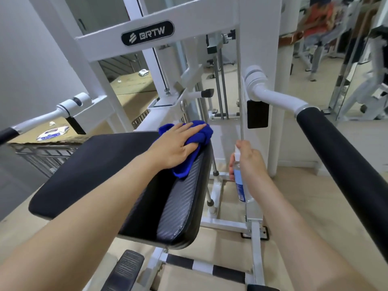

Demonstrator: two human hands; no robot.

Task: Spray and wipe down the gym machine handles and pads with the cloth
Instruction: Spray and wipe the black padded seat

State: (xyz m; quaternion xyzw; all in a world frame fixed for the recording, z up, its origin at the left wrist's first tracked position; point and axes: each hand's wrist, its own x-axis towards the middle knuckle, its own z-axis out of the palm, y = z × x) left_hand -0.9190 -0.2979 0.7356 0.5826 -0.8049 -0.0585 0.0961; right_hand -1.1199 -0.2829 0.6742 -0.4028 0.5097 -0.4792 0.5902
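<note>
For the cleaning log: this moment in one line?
left hand: presses blue cloth on black pad | right hand: holds spray bottle beside pad

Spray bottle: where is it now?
In the head view the spray bottle sits right of centre, held in the right hand, beside the black pad where the left hand presses the blue cloth.

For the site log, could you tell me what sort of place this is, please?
Most likely a gym: a white weight machine with a black pad and a padded handle, more equipment beyond. The left hand presses a cloth on the pad; the right hand grips a spray bottle.
</note>
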